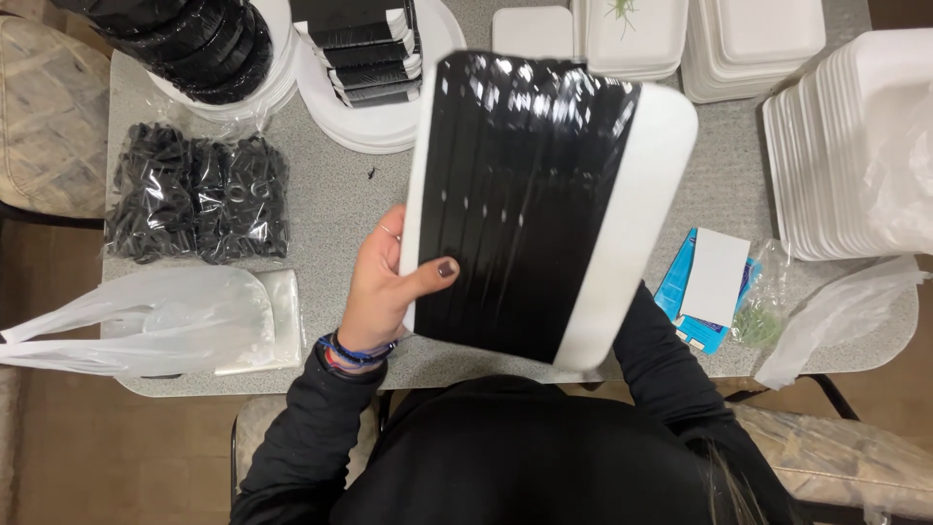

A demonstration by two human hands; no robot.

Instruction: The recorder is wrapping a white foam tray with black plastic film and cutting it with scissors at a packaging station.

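- Left hand [384,282]: I see it clamped on the left edge of a white tray [637,194], thumb pressed on the front face, fingers behind.
- Right hand: hidden behind the tray; only the dark sleeve [661,360] shows below the tray's lower right corner, so I cannot tell its grip.
- Tray: held up tilted above the table [330,185], in front of my chest; black strips [520,194] cover most of its face, and a bare white band remains along its right side.
- Surface: a grey speckled table with rounded corners; brown floor and padded chairs [44,107] around it.
- Left of the hand: a clear bag of small black pieces [194,199], and below it a white plastic bag [146,321] lying flat.
- Far edge: round white plates carrying black stacks [374,49], partly hidden by the tray's top edge.
- Right side: stacks of white trays [836,146], a white card [714,277] on a blue packet [680,282], and crumpled clear plastic [836,311] near the table's edge.
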